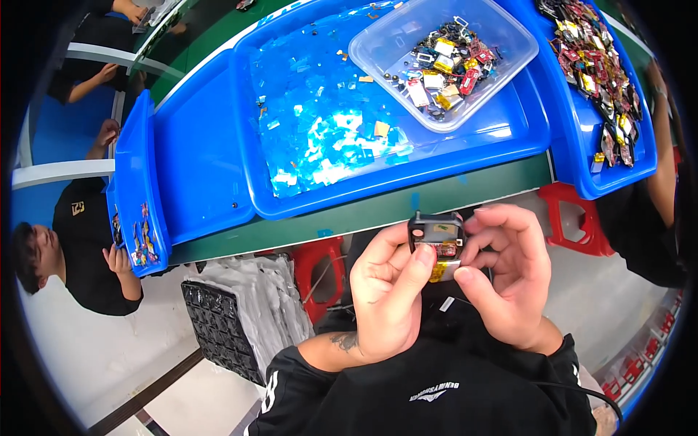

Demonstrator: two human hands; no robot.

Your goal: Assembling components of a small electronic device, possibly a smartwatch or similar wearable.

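Observation:
My left hand (396,283) grips a small black device housing (435,227) between thumb and fingers, in front of my chest. Its open side shows a red circuit board (445,249), and a silver battery with yellow tape (445,272) hangs at its lower end. Close by on the right, my right hand (509,272) has its fingers curled, the thumb tip by the battery's edge. Whether the right fingertips pinch the battery or only touch it, I cannot tell.
Beyond my hands, a blue tray (407,171) holds scattered bluish film pieces. On it stands a clear plastic bin (502,80) of small parts. A blue tray (582,163) at right holds many assemblies. Stacked black trays (218,320) stand at lower left; a co-worker (91,247) sits left.

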